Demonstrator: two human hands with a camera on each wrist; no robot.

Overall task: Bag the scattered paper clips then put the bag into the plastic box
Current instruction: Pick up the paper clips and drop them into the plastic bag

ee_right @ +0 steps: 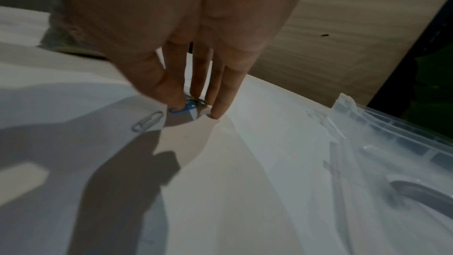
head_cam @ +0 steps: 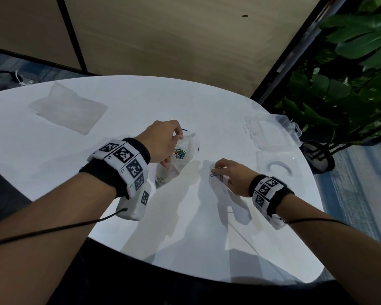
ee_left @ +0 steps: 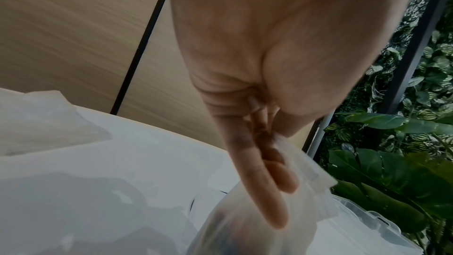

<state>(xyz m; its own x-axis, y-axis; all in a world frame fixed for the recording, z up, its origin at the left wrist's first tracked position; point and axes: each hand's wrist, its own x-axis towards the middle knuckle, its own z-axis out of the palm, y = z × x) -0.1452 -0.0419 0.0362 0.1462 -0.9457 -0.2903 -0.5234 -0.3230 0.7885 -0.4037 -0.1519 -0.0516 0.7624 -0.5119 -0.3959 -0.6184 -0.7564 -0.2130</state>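
Clips are still being collected, so I'd say we're mid-bagging, box step not started. Left hand (head_cam: 161, 144) pinches the top edge of the bag (head_cam: 180, 157) between thumb and curled fingers, holding it up off the table (head_cam: 53, 164) with the mouth facing the other hand. You can see a colourful clump of clips (head_cam: 179, 154) already sitting in the bottom. Right hand (head_cam: 233, 177) is down on the table with fingertips (ee_right: 176, 100) bunched over a few blue and yellowish clips (ee_right: 190, 106), pinching at them; whether they're actually lifted yet I can't tell. One silver clip (ee_right: 147, 121) lies just beside the thumb, still loose.

Next move, my guess: get a proper nip on those thin wires, carry them over to the bag mouth and drop them in without the floppy opening folding shut.

Bag is thin, crinkly, see-through film. Table is glossy white and rounded, so clips probably slide rather than lift easily. Box (head_cam: 271, 133) is clear hard plastic, open, near the right edge, well apart from the bag. A flat stack of spare bags (head_cam: 68, 108) sits at far left.
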